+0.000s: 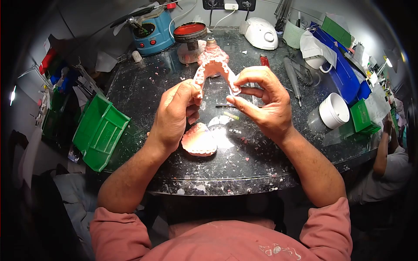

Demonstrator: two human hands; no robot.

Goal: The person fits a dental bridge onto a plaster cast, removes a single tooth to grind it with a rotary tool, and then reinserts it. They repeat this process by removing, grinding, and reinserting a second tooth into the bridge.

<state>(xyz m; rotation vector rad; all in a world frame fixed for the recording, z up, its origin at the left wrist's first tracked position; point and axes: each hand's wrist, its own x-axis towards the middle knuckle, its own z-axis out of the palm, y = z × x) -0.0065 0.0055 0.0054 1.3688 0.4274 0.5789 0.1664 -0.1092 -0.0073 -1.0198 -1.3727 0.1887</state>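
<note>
A pink horseshoe-shaped dental model (213, 67) is held up over the black worktop between my two hands. My left hand (176, 106) grips its left end, fingers closed round it. The right end is pinched between the thumb and fingers of my right hand (263, 98). Below my left hand, a second pink dental model (199, 140) lies on the worktop. A thin metal tool (224, 105) lies behind the held piece, partly hidden by my right hand.
Farther back are a blue machine (152, 35), a red dish on a stand (190, 29) and a white device (260, 33). A handpiece (291, 77) and white tub (334, 110) lie right; a green tray (99, 132) is left. A co-worker's arm (383, 150) shows far right.
</note>
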